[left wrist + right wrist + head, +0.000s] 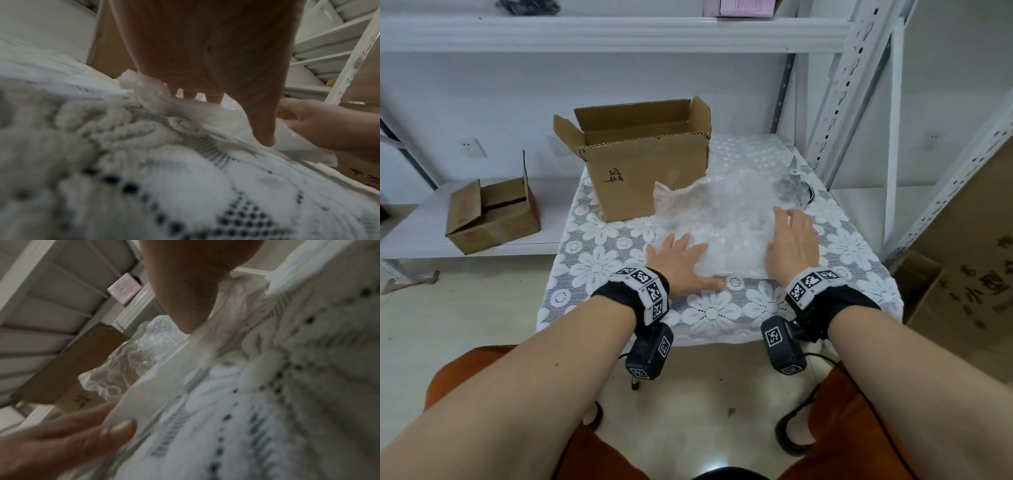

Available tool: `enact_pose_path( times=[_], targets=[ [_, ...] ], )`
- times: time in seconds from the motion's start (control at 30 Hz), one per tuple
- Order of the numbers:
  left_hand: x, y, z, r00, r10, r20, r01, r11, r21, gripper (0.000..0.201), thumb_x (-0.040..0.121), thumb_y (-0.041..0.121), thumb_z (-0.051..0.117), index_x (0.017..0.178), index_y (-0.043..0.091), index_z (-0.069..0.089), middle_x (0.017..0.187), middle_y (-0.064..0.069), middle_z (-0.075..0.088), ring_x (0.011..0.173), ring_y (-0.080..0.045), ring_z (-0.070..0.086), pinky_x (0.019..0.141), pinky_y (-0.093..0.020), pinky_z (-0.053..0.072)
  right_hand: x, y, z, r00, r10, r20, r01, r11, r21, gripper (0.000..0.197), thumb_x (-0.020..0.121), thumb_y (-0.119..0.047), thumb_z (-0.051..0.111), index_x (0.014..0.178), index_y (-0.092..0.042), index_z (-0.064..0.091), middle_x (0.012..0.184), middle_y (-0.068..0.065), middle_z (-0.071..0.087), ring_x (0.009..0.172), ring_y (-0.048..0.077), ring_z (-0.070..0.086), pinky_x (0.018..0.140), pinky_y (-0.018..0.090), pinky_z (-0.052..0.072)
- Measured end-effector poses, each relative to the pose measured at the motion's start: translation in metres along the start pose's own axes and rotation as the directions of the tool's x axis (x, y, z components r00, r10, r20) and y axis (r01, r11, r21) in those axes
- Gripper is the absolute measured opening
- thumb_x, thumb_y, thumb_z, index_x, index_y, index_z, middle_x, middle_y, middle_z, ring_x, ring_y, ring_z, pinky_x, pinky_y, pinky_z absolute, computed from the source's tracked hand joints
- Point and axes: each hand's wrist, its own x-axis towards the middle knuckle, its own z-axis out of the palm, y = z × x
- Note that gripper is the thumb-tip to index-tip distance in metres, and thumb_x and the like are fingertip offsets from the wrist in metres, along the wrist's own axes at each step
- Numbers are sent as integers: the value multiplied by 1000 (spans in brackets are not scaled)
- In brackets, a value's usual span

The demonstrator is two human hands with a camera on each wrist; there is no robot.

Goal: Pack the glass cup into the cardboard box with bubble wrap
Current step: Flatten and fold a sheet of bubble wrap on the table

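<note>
We pressed left hand (pixel 681 260) and right hand (pixel 792 240), fingers flat and gripping nothing, on the bubble wrap (pixel 722 219): light, limp, slippery; best pinched at its edges.

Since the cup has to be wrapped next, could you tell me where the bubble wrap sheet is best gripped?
Probably the near edge of the bubble wrap sheet, from the person's side: it lies flat on the tablecloth, with the left hand and right hand already resting at its near corners.
</note>
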Motion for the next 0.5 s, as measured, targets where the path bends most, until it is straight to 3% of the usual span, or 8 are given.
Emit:
enact_pose_path(
  times=[0.13, 0.17, 0.23, 0.3, 0.37, 0.5],
  targets=[
    [3, 4, -1, 999, -31, -38, 34, 994, 108, 87, 78, 78, 41, 149, 39, 12, 160, -8, 11, 147, -33, 6, 116, -55, -6, -1, -20, 0, 924, -361, -124, 372, 924, 86, 49, 82, 2, 58, 130, -7, 50, 138, 12, 48, 131, 30, 41, 113, 41, 29],
    [4, 5, -2, 998, -29, -47, 35, 991, 128, 85, 79, 77, 40, 150, 39, 12, 159, -11, 15, 146, -34, 10, 117, -53, -4, -2, -27, -1, 903, -420, -92, 430, 892, 138, 45, 87, -4, 57, 131, -8, 50, 140, 10, 48, 133, 28, 40, 114, 40, 29],
    [4, 6, -3, 999, -15, -38, 20, 991, 132, 81, 84, 70, 42, 150, 37, 11, 158, -15, 17, 145, -35, 14, 119, -49, 2, -5, -37, -2, 877, -470, 96, 445, 872, 203, 43, 97, -22, 47, 139, -14, 43, 150, 4, 37, 140, 22, 29, 117, 38, 19],
    [1, 6, -7, 1000, -1, -20, 3, 992, 130, 75, 89, 57, 44, 151, 33, 10, 157, -16, 20, 144, -34, 18, 118, -44, 9, -7, -40, 2, 840, -426, 336, 395, 905, 159, 49, 101, -40, 34, 146, -23, 31, 157, -3, 21, 146, 18, 14, 119, 42, 9],
    [-4, 5, -10, 1000, 13, -12, -11, 992, 122, 70, 91, 40, 49, 151, 27, 15, 152, -15, 28, 139, -32, 27, 115, -41, 20, -9, -35, 9, 807, -319, 497, 312, 945, 101, 56, 98, -54, 24, 149, -31, 21, 160, -7, 10, 148, 22, 4, 118, 52, 4],
    [-10, 0, -14, 1000, 20, -24, -18, 996, 88, 57, 82, 6, 54, 136, 15, 38, 129, -10, 46, 118, -27, 46, 94, -35, 44, -4, -20, 11, 794, -181, 581, 192, 980, 43, 68, 90, -69, 18, 150, -38, 12, 160, -8, -1, 147, 31, -3, 115, 58, -2]
  ],
)
